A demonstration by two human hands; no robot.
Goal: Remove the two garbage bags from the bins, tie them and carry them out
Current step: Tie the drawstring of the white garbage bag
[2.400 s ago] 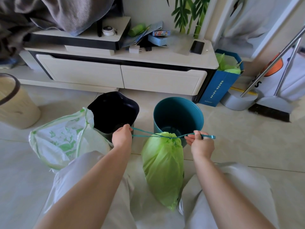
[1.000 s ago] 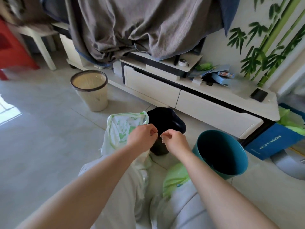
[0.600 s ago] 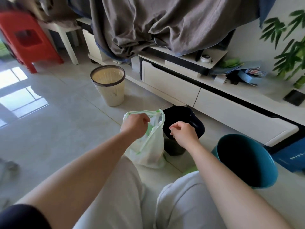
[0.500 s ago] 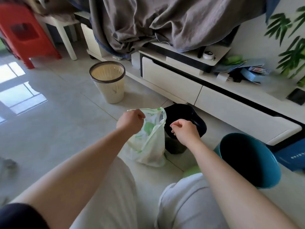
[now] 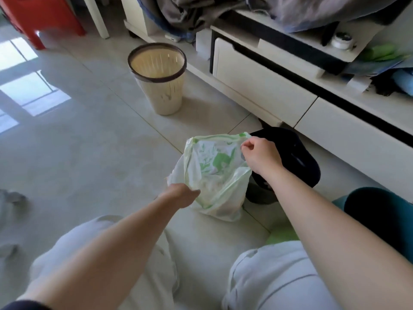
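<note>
Your left hand (image 5: 182, 195) was closed on the near rim of the white bag with green print (image 5: 212, 175), its fingers curled into the plastic at the bag's 7 o'clock edge. Your right hand (image 5: 260, 156) was clenched in a pinch on the far rim, at about 1 o'clock on the bag's mouth, where a green drawstring hem (image 5: 218, 137) ran along the top. Between the two grips the mouth was stretched open, and the bag's bottom rested on the tiled floor (image 5: 89, 164) just ahead of your knees.

The black bin (image 5: 297, 157) stood just beside the bag at its 3 o'clock, partly hidden behind your right wrist and forearm. The teal bin (image 5: 380, 211) sat further round at 4 o'clock, cut off by your right arm. A sliver of the green bag (image 5: 282, 237) showed on the floor at 5 o'clock, between your right knee and forearm; whether it was tied could not be told from that sliver.

A beige slatted basket (image 5: 159, 77) with a dark rim stood well apart at 11 o'clock from the bag. The white drawer cabinet (image 5: 268, 86) ran from 12 to 2 o'clock.
</note>
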